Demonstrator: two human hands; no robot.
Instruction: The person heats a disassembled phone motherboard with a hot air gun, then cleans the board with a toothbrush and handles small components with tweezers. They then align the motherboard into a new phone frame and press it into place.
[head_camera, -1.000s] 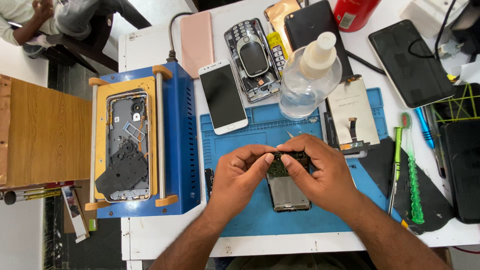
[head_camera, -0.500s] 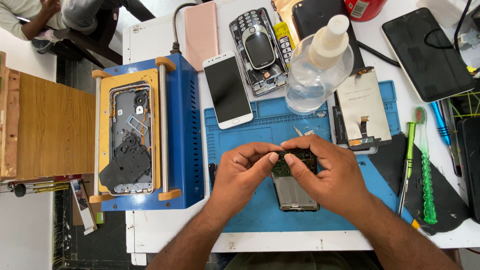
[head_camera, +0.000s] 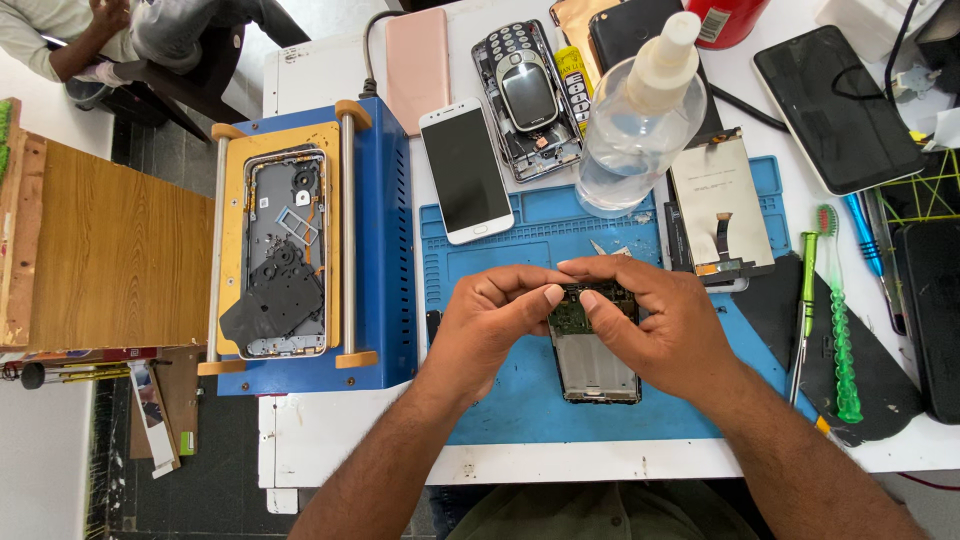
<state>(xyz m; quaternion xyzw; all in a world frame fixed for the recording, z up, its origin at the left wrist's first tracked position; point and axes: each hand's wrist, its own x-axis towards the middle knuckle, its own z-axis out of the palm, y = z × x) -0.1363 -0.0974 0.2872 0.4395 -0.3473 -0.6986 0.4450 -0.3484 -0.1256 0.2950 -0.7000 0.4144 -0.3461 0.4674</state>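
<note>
Opened smartphone (head_camera: 592, 350) — long axis running away from the person, centred on the blue repair mat (head_camera: 500, 400). Left hand (head_camera: 490, 320) and right hand (head_camera: 665, 325) meet over its far end, equally near — fingertips pinching the exposed circuit board (head_camera: 572, 317) there.

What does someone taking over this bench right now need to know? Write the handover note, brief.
Left hand: fingertips pinching the top edge of the opened phone, thumb on its circuit board.
Right hand: gripping the same top end from the other side.
The phone lies back-open on the blue mat, lower half uncovered.
Done: back cover is off, board exposed.
Left: the board is not yet lifted out.
Nearby: a second phone frame clamped on the blue machine, white phone, spray bottle, loose screen, green toothbrush.
</note>
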